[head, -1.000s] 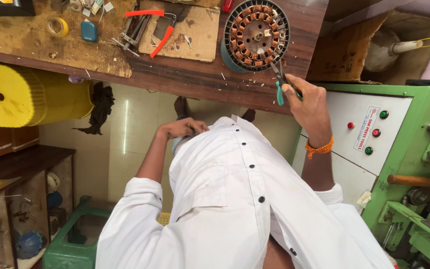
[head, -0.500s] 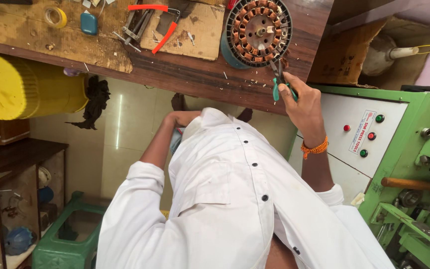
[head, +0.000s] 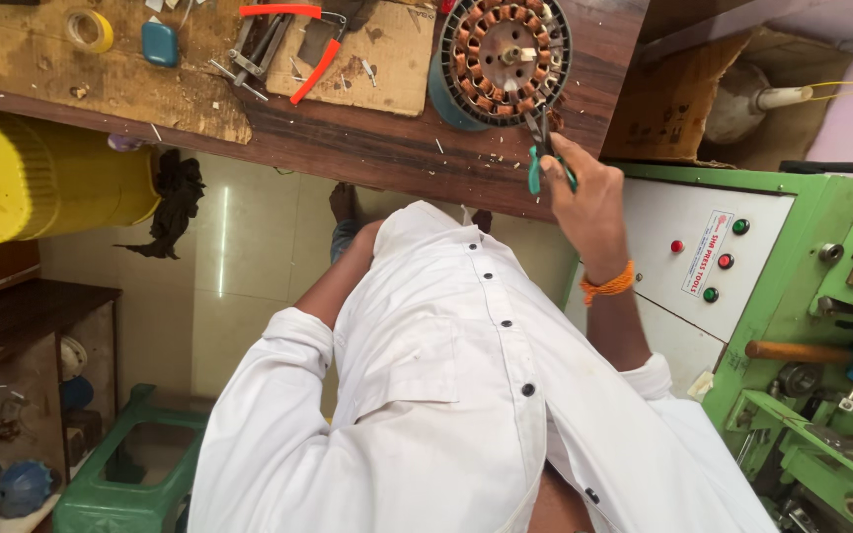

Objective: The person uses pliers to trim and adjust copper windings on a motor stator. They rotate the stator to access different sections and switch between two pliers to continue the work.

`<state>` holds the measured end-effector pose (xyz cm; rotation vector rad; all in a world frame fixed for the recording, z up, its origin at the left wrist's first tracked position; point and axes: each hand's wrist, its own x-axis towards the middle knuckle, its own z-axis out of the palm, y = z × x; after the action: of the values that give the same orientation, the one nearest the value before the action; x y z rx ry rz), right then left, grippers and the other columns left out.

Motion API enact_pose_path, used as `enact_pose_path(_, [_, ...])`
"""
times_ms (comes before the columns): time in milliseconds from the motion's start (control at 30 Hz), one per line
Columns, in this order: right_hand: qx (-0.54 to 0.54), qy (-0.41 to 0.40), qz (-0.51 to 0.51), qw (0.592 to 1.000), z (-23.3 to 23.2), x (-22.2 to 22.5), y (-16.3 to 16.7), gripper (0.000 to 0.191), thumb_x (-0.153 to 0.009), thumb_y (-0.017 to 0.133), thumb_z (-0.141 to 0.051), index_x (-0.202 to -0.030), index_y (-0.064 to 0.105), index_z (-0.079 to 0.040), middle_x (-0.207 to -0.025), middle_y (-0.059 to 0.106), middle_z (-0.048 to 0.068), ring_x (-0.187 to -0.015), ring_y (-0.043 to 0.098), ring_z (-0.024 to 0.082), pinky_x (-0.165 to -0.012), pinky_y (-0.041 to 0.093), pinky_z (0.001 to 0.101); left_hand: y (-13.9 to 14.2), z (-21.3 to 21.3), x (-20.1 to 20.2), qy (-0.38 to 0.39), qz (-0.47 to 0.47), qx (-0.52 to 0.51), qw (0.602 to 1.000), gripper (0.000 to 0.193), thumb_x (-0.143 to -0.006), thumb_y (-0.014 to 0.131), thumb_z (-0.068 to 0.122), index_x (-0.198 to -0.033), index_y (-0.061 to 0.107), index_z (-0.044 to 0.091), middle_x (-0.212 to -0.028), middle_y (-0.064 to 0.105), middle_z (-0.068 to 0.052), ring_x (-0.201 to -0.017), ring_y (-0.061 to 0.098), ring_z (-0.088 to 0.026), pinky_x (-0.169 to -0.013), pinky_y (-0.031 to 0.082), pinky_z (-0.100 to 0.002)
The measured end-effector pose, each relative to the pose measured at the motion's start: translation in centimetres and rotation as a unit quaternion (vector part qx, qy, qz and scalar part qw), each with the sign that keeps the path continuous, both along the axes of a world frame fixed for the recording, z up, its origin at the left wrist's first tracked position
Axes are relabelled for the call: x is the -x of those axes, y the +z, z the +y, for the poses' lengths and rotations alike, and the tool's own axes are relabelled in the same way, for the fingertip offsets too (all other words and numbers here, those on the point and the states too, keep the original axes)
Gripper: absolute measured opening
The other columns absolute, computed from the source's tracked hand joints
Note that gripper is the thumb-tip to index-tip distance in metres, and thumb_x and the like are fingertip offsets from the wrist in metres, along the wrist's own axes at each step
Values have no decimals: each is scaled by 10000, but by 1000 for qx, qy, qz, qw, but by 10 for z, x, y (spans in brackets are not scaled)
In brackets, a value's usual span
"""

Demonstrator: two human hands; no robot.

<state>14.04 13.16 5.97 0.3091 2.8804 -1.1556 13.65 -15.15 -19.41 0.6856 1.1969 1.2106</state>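
While clenched around green-handled pliers, right hand just below the wound motor stator, plier tips at its rim.

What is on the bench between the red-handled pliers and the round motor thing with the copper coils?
A flat piece of cardboard lies on the bench between the red-handled pliers and the round wound motor core, as the head view shows.

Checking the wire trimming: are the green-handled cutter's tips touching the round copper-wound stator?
Touching. In the head view the cutter, held in the right hand, has its dark tips lying against the stator rim windings, with no visible gap.
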Motion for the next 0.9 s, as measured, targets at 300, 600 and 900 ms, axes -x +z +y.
enact_pose_path(300, [116, -85, 6, 990, -8, 1, -55, 423, -1004, 722, -144, -1373, 592, 16, -998, 633, 70, -726, 614, 84, -507, 534, 262, 42, 63, 35, -81, 38, -27, 996, 591, -991, 608, 319, -1522, 489, 89, -1591, 486, -65, -1449, 441, -189, -1212, 301, -326])
enact_pose_path(600, [257, 1, -224, 940, 26, -2, -68, 841, -956, 605, 2, -1687, 219, -155, -1235, 504, 76, -878, 499, 133, -818, 540, 355, 56, 68, 69, -140, 25, -39, 989, 540, -1027, 540, 343, -1519, 518, 121, -1601, 496, -32, -1454, 453, -175, -1213, 309, -313])
enact_pose_path(900, [278, 104, -154, 942, 41, 6, -40, 920, -904, 560, 102, -1688, 151, -152, -1610, 378, 117, -1453, 431, 210, -1155, 417, 384, 55, 70, 67, -99, 79, -20, 992, 513, -1035, 528, 326, -1510, 528, 132, -1596, 488, -21, -1458, 436, -177, -1205, 303, -304])
